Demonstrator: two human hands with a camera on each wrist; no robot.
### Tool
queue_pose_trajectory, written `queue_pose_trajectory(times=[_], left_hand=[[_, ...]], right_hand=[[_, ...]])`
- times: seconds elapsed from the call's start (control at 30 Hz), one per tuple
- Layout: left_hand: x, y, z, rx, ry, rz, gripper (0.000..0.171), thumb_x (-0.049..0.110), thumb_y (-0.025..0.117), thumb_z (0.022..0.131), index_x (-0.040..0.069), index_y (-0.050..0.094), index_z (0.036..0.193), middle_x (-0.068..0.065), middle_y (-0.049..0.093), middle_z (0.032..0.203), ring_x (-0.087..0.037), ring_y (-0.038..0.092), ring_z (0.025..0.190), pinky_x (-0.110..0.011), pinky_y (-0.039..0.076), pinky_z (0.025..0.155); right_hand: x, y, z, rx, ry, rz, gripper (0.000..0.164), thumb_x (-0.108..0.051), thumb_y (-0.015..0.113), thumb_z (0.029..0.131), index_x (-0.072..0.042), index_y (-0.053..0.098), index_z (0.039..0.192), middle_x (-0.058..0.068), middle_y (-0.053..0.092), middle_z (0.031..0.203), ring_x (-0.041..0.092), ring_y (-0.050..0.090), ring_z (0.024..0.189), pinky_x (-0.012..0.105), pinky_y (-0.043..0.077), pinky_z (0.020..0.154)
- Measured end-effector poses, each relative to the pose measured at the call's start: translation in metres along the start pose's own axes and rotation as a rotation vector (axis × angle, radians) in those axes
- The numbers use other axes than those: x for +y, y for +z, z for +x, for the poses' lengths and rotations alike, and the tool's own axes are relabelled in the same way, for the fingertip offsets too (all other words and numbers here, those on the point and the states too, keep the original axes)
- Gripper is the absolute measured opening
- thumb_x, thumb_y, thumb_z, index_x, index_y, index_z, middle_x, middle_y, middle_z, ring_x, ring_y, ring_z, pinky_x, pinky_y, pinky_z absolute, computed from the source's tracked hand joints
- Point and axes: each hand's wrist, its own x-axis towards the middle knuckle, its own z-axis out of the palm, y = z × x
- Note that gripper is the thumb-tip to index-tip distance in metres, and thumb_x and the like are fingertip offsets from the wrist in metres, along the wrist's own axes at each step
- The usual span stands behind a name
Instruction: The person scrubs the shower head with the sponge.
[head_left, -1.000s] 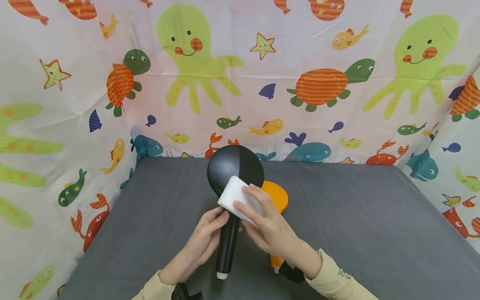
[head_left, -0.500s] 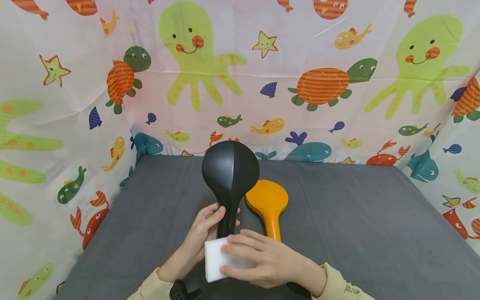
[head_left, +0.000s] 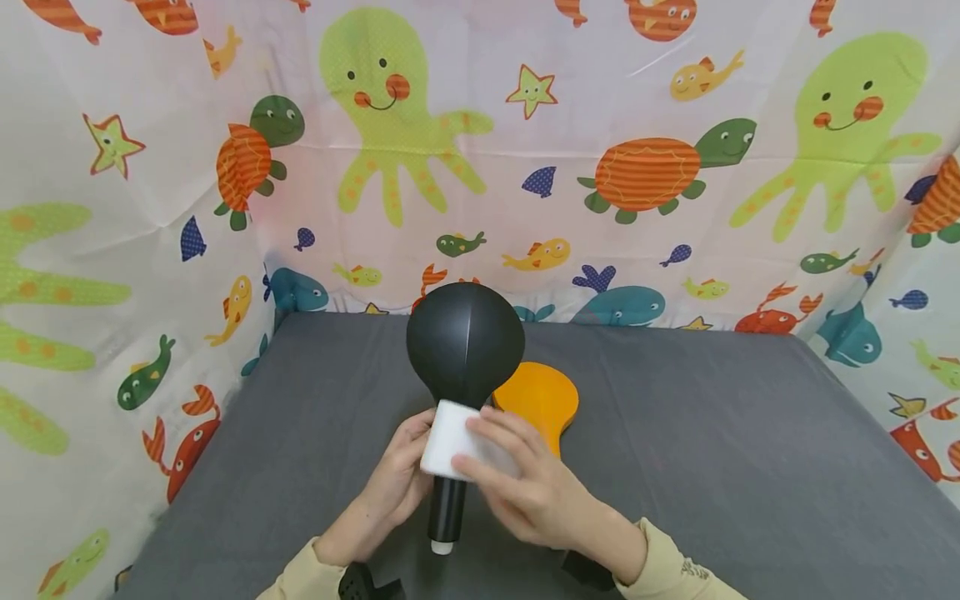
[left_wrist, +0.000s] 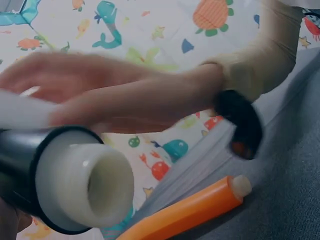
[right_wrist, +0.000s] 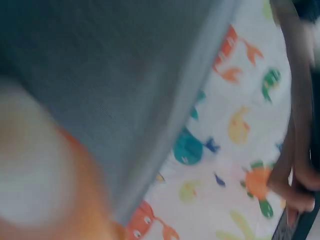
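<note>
A black hand shower head (head_left: pixel 465 342) is held up with its round end away from me and its handle pointing down. My left hand (head_left: pixel 393 479) grips it at the upper handle, partly hidden behind the sponge. My right hand (head_left: pixel 540 492) holds a white sponge (head_left: pixel 447 437) against the handle just below the head. In the left wrist view the handle's hollow white end (left_wrist: pixel 107 185) faces the camera, and the right hand is blurred above it. At the right edge of the right wrist view, left-hand fingers (right_wrist: pixel 295 192) lie against the dark shower head.
A similar orange shower head (head_left: pixel 543 400) lies on the grey cloth-covered table (head_left: pixel 712 450), just right of the black one and partly behind my right hand. A curtain (head_left: pixel 480 192) printed with sea animals hangs at the back and sides.
The sponge went from the neck down to the lower handle, then back up to the upper handle. The left hand stays on the handle; the orange shower head has not moved.
</note>
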Motion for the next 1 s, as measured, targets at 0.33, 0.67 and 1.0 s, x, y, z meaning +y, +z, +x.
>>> queue_pose_trajectory(times=[0.33, 0.67, 1.0], left_hand=[[0.002, -0.001, 0.002, -0.026, 0.007, -0.063, 0.032, 0.0, 0.031, 0.099, 0.005, 0.058, 0.114, -0.003, 0.06, 0.107, -0.012, 0.06, 0.092, -0.024, 0.05, 0.08], [-0.002, 0.001, 0.002, 0.042, -0.002, -0.039, 0.033, -0.004, 0.028, 0.098, 0.0, 0.056, 0.115, -0.007, 0.057, 0.109, -0.015, 0.055, 0.1, -0.029, 0.046, 0.088], [0.005, -0.003, 0.003, 0.043, -0.02, -0.056, 0.034, 0.0, 0.027, 0.101, 0.002, 0.054, 0.122, -0.009, 0.06, 0.112, -0.02, 0.06, 0.098, -0.032, 0.047, 0.09]], right_hand=[[0.006, -0.005, 0.001, -0.108, -0.126, -0.062, 0.033, -0.02, 0.053, 0.091, -0.012, 0.056, 0.123, 0.022, 0.045, 0.131, 0.037, 0.041, 0.122, 0.045, 0.036, 0.1], [0.011, -0.002, 0.008, 0.053, 0.186, -0.064, 0.035, -0.018, 0.043, 0.095, -0.008, 0.052, 0.127, 0.025, 0.04, 0.133, 0.04, 0.037, 0.123, 0.047, 0.04, 0.096], [-0.012, -0.003, -0.011, -0.041, -0.118, -0.005, 0.03, -0.014, 0.043, 0.091, -0.01, 0.059, 0.116, 0.025, 0.048, 0.124, 0.04, 0.044, 0.116, 0.043, 0.039, 0.096]])
